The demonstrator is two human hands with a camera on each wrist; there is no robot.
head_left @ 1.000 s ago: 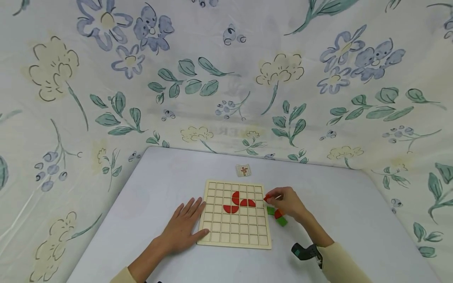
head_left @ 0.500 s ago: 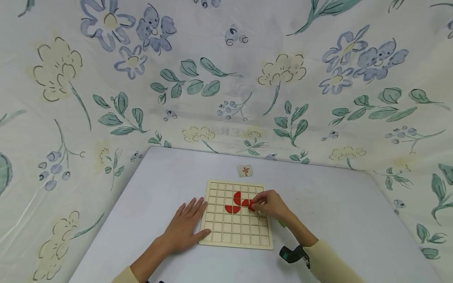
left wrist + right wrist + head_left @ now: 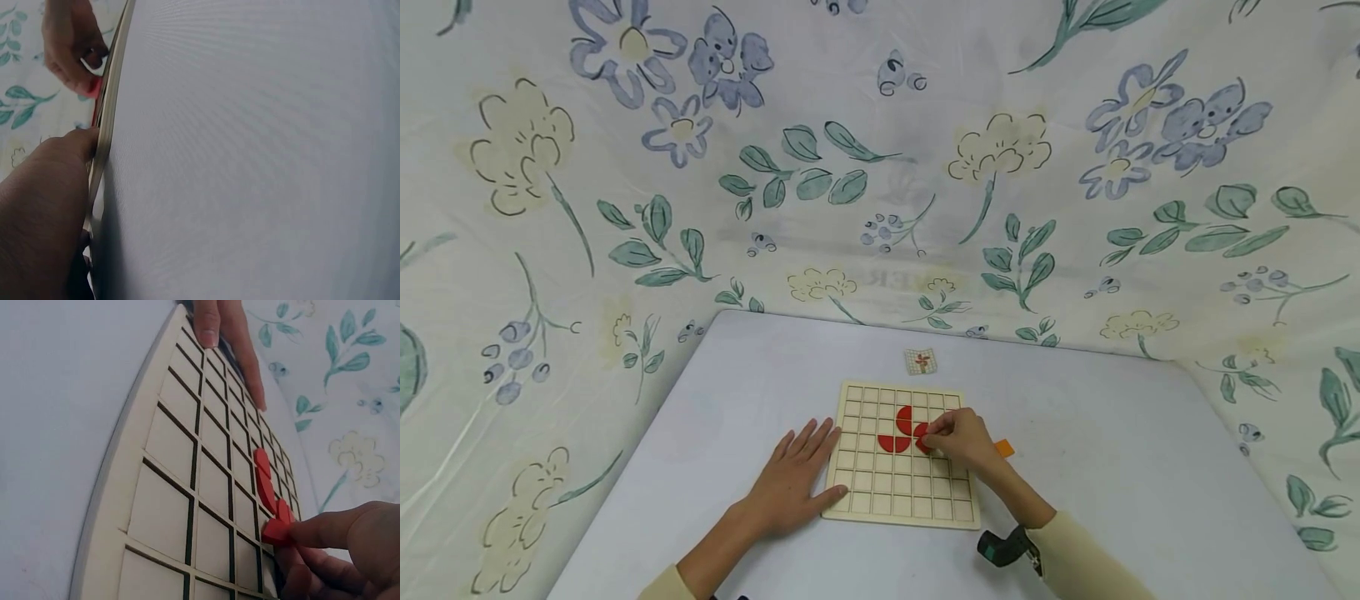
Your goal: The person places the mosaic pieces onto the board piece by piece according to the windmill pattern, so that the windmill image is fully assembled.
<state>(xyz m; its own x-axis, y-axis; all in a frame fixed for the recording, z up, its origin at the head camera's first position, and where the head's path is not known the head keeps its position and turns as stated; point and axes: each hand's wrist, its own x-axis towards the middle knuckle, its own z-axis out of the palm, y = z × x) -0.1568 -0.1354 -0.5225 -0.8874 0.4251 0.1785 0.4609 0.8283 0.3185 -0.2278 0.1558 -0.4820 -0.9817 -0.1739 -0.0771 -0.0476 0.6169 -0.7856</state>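
A wooden grid board lies on the table, and red quarter-circle pieces sit in several of its middle cells. Two of them form a red half-circle left of centre; another red half-circle stands just above. My right hand pinches one red quarter-circle piece between thumb and fingers, low over a cell beside the red pieces set in the board. Part of the red group is hidden behind these fingers. My left hand rests flat with spread fingers on the board's left edge, thumb on the lower left frame.
Beyond the board lies a small pattern card printed with a grid and red shape. An orange piece shows right of the board, partly behind my right hand. Flowered cloth rises behind the white table.
My right hand has carried the red piece from beside the board's right edge leftward onto the middle cells. The green pieces at the right are now covered by that arm. My left hand stays put.
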